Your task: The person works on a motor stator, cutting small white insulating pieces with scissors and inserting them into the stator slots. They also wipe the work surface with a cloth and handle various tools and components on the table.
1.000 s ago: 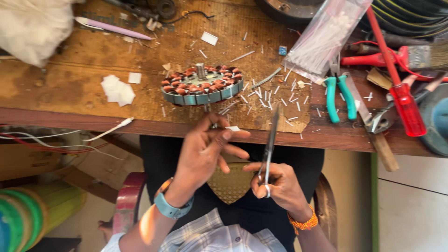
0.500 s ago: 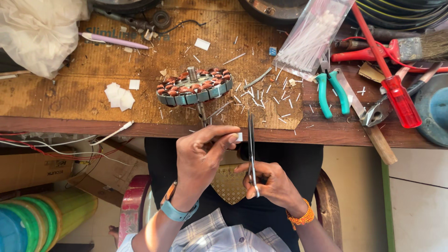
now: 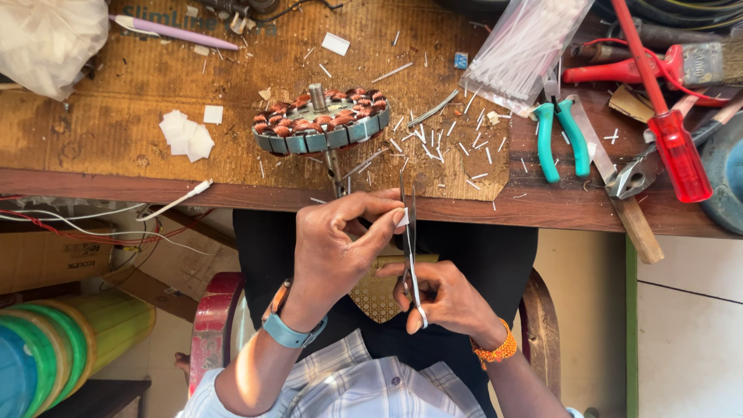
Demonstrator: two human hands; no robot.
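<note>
We curl our left hand [image 3: 340, 251] nearly closed, thumb and forefinger pinching a small white slip [image 3: 402, 218] just in front of the bench edge [image 3: 116, 187]. Our right hand [image 3: 445, 298] is closed around the handles of a pair of scissors [image 3: 409, 232], whose blades point up toward the bench and stand right against the slip; we cannot tell how far the blades are parted. Both wrists meet above our lap, left forearm rising from the lower left, right forearm from the lower right. Just beyond, on the bench, sits a round copper-wound stator [image 3: 321, 124] among scattered white offcuts [image 3: 441, 139].
</note>
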